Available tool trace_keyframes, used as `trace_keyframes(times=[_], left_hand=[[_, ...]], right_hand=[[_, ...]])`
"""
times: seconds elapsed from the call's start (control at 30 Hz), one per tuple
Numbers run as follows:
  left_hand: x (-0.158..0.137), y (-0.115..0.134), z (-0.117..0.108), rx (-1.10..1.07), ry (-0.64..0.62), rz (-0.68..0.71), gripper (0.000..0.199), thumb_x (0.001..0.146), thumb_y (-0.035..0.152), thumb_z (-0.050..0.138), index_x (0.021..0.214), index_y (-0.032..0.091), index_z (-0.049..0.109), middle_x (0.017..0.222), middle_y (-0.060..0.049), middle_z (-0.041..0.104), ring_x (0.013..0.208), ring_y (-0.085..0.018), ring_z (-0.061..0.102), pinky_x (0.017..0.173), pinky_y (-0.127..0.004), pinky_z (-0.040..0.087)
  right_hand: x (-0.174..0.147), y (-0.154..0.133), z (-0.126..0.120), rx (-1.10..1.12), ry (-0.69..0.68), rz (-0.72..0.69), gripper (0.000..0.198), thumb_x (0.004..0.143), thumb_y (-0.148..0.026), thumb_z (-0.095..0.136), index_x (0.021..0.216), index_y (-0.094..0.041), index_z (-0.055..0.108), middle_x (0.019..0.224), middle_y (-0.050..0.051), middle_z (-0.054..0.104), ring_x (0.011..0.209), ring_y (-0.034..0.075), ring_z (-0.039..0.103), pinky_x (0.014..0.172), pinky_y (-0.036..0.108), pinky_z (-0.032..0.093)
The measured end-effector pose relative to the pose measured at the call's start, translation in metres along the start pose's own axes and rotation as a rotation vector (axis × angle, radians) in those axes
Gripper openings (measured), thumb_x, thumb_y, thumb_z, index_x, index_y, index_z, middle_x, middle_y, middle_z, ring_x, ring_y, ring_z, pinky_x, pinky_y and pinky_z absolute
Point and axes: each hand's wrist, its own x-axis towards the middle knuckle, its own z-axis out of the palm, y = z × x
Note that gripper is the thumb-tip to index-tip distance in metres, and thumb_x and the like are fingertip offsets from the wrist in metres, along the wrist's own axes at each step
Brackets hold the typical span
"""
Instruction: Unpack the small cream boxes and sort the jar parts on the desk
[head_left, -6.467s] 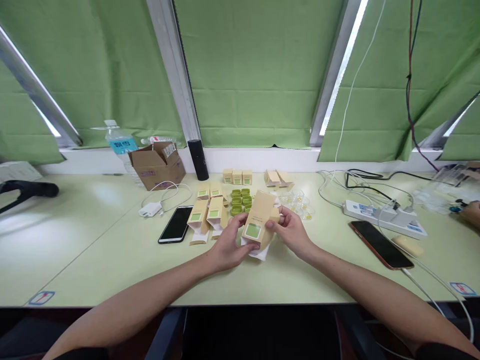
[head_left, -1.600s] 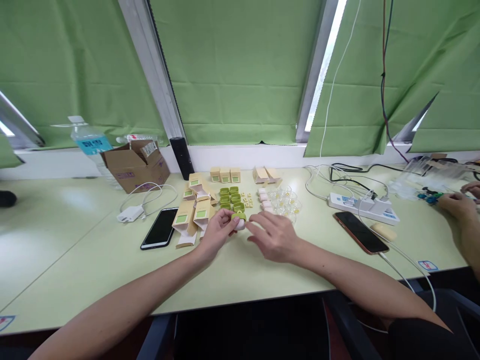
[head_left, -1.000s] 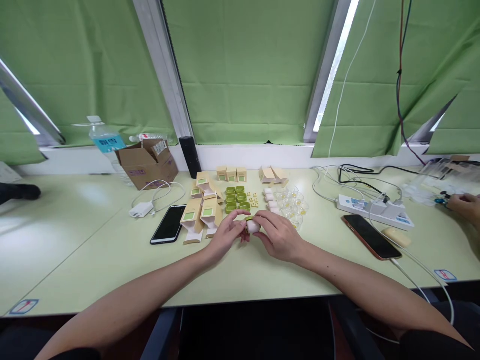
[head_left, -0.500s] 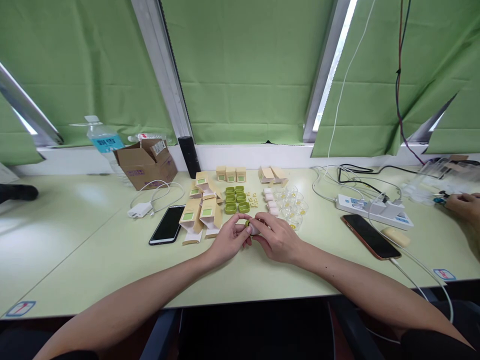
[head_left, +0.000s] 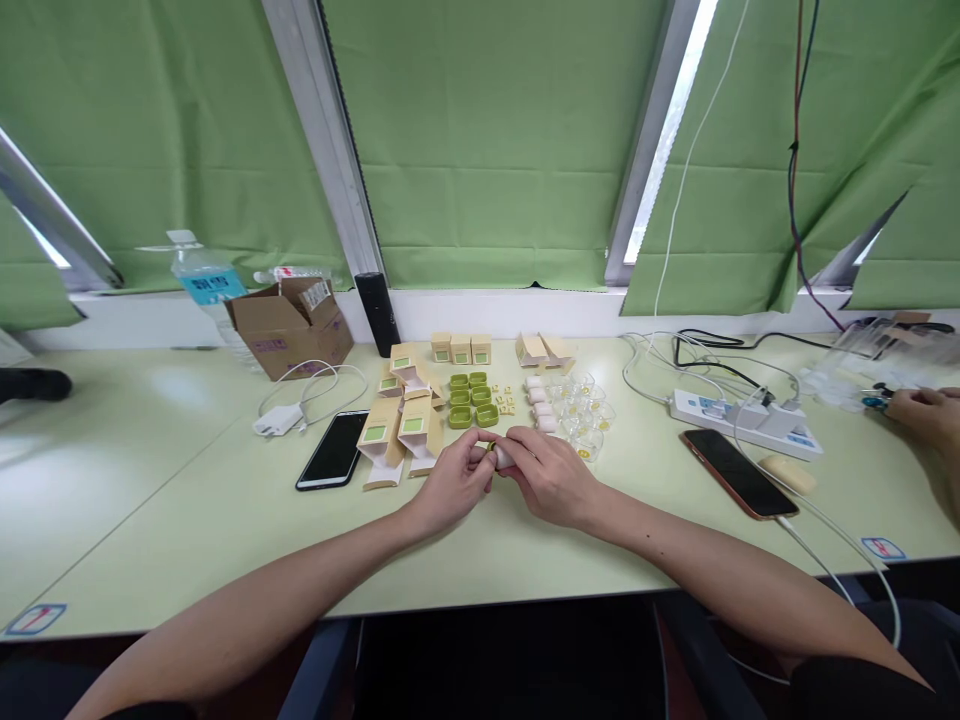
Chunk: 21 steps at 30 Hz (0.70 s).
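Near the front of the table my left hand (head_left: 459, 475) and my right hand (head_left: 551, 475) meet, both closed. Between their fingertips is a small white-and-green piece (head_left: 502, 458), partly covered by the fingers. Its green end lies at my left fingers and its white body at my right. Just beyond them stand small green square cups (head_left: 460, 417), several tiny yellowish parts (head_left: 506, 400), white blocks (head_left: 540, 408) in a column and clear plastic covers (head_left: 589, 442). Left of my left hand, cream cardboard boxes (head_left: 421, 425) lie with their flaps open.
A black phone (head_left: 334, 450) lies left and another phone (head_left: 739, 472) right, near a power strip (head_left: 746, 422) with tangled cables. Behind are a brown carton (head_left: 291, 330), a water bottle (head_left: 206, 280) and a black cylinder (head_left: 377, 313). At far right is another person's hand (head_left: 926, 412).
The white-and-green piece has turned slightly between my fingers, and my right fingers have shifted a little on it. The other things keep their places on the table.
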Motion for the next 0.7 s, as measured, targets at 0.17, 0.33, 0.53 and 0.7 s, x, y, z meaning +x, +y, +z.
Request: trace_keyframes(times=[0.17,0.33,0.53,0.7], left_hand=[[-0.001,0.002,-0.001,0.021,0.025,0.003,0.021,0.094,0.034,0.052,0.109,0.021,0.06,0.054,0.007,0.055,0.051,-0.014,0.052,0.055,-0.026,0.043],[0.0,0.005,-0.006,0.123,0.024,0.096,0.03,0.096,0.045,0.057,0.113,0.021,0.062,0.07,0.002,0.063,0.064,-0.016,0.06,0.062,-0.028,0.047],[0.001,0.008,-0.011,0.272,0.041,0.161,0.029,0.084,0.035,0.073,0.109,0.023,0.063,0.07,0.004,0.061,0.063,-0.016,0.056,0.059,-0.027,0.04],[0.005,0.006,-0.014,0.218,0.074,0.123,0.029,0.084,0.037,0.071,0.106,0.022,0.06,0.069,0.004,0.063,0.063,-0.016,0.058,0.059,-0.028,0.041]], right_hand=[[-0.001,0.003,0.005,0.068,-0.052,0.065,0.031,0.103,-0.018,0.043,0.132,-0.014,0.055,0.11,0.015,0.064,0.082,0.022,0.065,0.056,0.03,0.052],[-0.002,0.007,0.007,0.178,-0.008,0.121,0.03,0.105,-0.021,0.042,0.134,-0.016,0.048,0.116,0.016,0.063,0.091,0.025,0.067,0.062,0.035,0.058],[0.001,0.006,0.004,0.256,-0.051,0.163,0.025,0.104,-0.019,0.043,0.128,-0.018,0.048,0.116,0.016,0.066,0.098,0.026,0.067,0.072,0.039,0.059],[0.004,0.012,-0.005,0.361,-0.019,0.301,0.024,0.102,-0.022,0.049,0.126,-0.02,0.048,0.11,0.012,0.069,0.087,0.023,0.068,0.071,0.038,0.058]])
